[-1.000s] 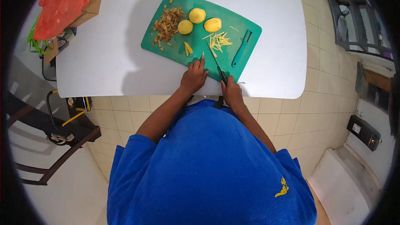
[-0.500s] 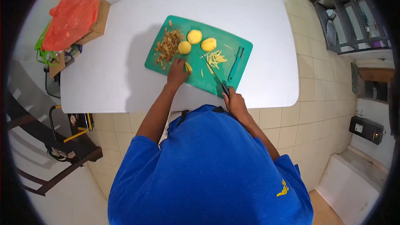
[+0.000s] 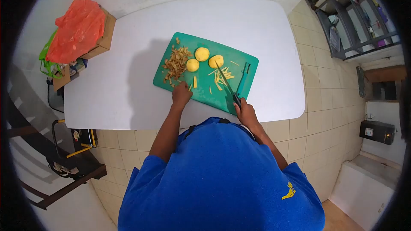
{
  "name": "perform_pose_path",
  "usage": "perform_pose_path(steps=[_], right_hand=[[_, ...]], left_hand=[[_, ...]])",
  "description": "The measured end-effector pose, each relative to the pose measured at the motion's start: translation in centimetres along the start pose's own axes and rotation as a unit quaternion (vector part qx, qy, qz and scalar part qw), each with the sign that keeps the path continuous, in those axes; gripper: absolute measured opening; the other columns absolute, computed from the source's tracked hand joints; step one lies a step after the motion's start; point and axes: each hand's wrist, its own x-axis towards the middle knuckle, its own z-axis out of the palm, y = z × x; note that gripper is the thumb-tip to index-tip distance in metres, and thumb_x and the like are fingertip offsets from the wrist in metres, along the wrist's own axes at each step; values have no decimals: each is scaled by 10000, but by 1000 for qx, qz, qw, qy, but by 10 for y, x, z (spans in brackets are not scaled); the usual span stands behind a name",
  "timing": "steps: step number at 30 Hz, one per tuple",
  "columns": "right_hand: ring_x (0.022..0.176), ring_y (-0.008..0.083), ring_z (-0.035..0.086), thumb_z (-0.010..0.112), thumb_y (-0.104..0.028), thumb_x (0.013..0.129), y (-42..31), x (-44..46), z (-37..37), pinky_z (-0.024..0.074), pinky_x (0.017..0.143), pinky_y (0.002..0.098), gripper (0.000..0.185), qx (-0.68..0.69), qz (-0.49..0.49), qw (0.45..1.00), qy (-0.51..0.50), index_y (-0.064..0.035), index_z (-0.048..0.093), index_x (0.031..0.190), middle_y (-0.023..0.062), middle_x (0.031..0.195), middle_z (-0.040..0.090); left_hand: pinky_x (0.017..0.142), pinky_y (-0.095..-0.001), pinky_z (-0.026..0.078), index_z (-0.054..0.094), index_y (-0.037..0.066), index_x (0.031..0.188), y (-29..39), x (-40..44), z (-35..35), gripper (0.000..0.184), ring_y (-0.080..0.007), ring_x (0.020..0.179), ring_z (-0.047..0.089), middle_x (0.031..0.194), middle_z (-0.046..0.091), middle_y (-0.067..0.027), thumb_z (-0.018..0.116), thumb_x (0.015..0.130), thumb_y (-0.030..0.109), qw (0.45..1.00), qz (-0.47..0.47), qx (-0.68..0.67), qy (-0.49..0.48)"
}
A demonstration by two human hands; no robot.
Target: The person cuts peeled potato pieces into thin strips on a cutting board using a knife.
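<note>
My left hand, fingers curled together, is at the near left edge of the green cutting board. A thin potato slice shows at its fingertips. Just right of them lies a thicker potato piece. My right hand is wrapped round the black handle of a kitchen knife, its blade slanting up and left over cut potato strips. Three peeled potatoes sit along the board's far side. Brown peelings are heaped at left. A peeler lies to the right, beside the knife.
The board rests on a white table. A cardboard box under a red plastic bag stands at the table's far left corner, with a green bag beside it. Grey shelves stand beyond the tiled floor at right.
The view has shifted, so table and board appear lower. My left hand has come away from the thicker potato piece, towards me. The knife has moved right, its tip now near the right-hand potato.
</note>
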Motion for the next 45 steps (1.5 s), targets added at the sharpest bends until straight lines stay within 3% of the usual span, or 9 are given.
perform_pose_path(steps=[4,8,11,17,21,28,31,37,45], right_hand=[[721,502,591,562,-271,912,-5,-8,4,466,609,560,290,0,-22,999,-29,-4,460,963,302,713,599],[744,503,591,561,-284,911,-12,-24,4,463,631,562,298,6,10,996,-88,-10,468,980,304,724,602],[749,501,592,558,-291,912,-7,-38,10,464,636,556,297,25,48,995,-81,-13,478,982,304,731,605],[709,488,596,549,-299,918,11,-50,12,464,600,549,308,44,96,994,-7,-5,491,989,286,722,611],[713,488,596,545,-313,919,2,-55,8,462,607,550,314,34,112,993,-4,-5,484,943,287,711,607],[711,489,597,542,-328,914,-9,-65,27,464,621,559,336,7,62,996,-69,4,489,934,298,724,607],[719,488,602,541,-322,914,-15,-65,35,470,632,562,329,-18,74,993,-88,3,492,936,302,735,610],[705,491,606,548,-321,911,-20,-58,44,481,610,559,331,-27,134,991,-8,5,498,940,300,722,610],[667,485,605,546,-333,914,-35,-55,52,479,570,559,338,-16,112,994,-11,0,489,924,292,692,605]], left_hand=[[606,-299,523,526,42,1009,3,-20,17,336,-202,702,615,832,596,-81,707,735,114,907,-124,-384,-119],[559,-325,522,539,49,979,23,-30,39,264,-205,660,613,872,590,-91,668,750,79,842,-235,-477,-91],[671,-389,530,564,53,948,13,-38,49,263,-269,763,617,946,588,-113,689,733,140,988,96,-123,3],[769,-449,507,591,56,959,76,-49,35,278,-316,946,588,1017,588,-105,660,758,236,972,198,83,-96],[707,-453,518,639,41,835,71,-41,44,176,-328,847,628,915,632,-117,642,755,198,967,191,123,-115],[681,-392,512,682,67,920,11,-10,38,221,-299,760,659,843,690,-123,647,786,239,980,-52,-149,-120],[617,-338,487,660,9,895,6,-16,38,189,-233,669,646,739,674,-99,670,802,174,996,2,-87,-21],[684,-412,505,640,78,949,0,-33,34,213,-300,798,646,855,668,-97,656,788,217,991,91,-88,-43],[646,-393,489,635,60,947,28,-27,27,198,-283,729,630,772,634,-103,676,774,150,989,113,-88,-33]])
